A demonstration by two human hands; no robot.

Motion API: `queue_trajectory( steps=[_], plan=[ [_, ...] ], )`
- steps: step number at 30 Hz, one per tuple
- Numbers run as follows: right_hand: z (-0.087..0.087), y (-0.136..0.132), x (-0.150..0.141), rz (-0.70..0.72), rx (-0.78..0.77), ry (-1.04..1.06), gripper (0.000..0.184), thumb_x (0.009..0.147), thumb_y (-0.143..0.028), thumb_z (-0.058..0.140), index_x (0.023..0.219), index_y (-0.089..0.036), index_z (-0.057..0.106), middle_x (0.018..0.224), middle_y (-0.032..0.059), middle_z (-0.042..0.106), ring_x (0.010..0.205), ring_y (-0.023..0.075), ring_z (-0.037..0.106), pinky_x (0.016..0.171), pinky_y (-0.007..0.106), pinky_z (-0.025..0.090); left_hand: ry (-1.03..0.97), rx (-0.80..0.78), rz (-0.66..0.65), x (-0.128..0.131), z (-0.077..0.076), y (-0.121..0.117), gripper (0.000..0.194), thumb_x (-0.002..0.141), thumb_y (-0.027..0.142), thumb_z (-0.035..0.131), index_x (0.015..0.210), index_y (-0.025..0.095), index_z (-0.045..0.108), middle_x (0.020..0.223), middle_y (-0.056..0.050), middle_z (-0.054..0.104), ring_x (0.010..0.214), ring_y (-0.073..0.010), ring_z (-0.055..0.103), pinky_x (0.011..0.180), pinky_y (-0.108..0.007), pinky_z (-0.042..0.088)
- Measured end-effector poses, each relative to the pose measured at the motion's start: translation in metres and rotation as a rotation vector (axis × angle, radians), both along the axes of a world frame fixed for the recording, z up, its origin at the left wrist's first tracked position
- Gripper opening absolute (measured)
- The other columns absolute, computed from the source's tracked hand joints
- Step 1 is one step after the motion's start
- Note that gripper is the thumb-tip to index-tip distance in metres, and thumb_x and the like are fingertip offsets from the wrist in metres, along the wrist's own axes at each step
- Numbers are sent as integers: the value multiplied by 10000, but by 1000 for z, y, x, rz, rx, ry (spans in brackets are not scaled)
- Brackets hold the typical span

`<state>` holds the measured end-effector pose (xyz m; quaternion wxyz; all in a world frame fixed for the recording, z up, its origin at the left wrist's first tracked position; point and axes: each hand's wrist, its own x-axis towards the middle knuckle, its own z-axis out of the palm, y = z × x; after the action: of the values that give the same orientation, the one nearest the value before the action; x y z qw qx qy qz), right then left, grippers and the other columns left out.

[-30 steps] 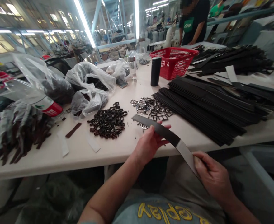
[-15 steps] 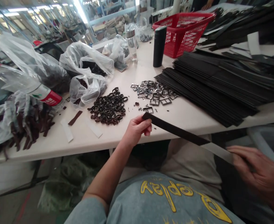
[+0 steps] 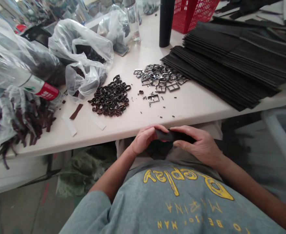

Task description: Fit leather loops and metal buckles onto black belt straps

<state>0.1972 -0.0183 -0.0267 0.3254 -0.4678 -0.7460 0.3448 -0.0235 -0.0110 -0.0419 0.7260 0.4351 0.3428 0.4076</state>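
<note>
Just below the table's front edge, over my lap, both my hands grip a black strap [image 3: 170,135]. My left hand [image 3: 144,139] pinches its left end with curled fingers. My right hand [image 3: 200,145] closes over its right part, hiding most of the strap's length. On the table beyond them lie a single metal buckle [image 3: 153,98], a heap of metal buckles [image 3: 159,77] and a pile of dark brown loops [image 3: 110,97].
A big stack of black straps [image 3: 230,65] fills the table's right side. A black cylinder [image 3: 166,22], a red basket [image 3: 191,13] and a clear bottle [image 3: 134,19] stand at the back. Plastic bags [image 3: 84,61] and brown strips [image 3: 28,120] crowd the left.
My right hand came in from the far right to meet the left. The strap, stretched out between them before, is now gathered short under both hands. The camera tilted down.
</note>
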Motion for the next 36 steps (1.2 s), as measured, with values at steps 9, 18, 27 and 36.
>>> queue_trajectory(
  steps=[9,18,27,36],
  plan=[
    [-8,0,-12,-64,156,-112,231,837,-350,672,1029,-223,694,978,54,754,876,230,705,842,382,553,40,-34,122,1,-7,-11,355,767,418,776,987,178,636,777,7,662,676,-98,623,664,-197,493],
    [-19,1,-17,-7,251,-262,142,895,-290,583,848,-222,698,769,25,729,738,195,667,722,320,484,331,229,89,-2,-9,-8,256,823,338,724,1011,169,685,917,-45,702,823,-146,665,776,-252,531],
    [-22,3,-15,-8,443,-277,107,888,-221,593,794,-208,642,716,14,700,692,184,656,678,309,469,768,1124,284,10,-8,-4,100,886,198,651,962,185,714,931,-63,762,963,-185,703,902,-334,567],
    [-18,16,-2,-61,450,-180,128,919,-287,567,841,-237,655,750,1,718,683,178,690,634,295,502,600,1138,374,16,3,0,66,887,203,645,916,185,702,911,-63,775,885,-150,728,874,-288,563]
  ],
)
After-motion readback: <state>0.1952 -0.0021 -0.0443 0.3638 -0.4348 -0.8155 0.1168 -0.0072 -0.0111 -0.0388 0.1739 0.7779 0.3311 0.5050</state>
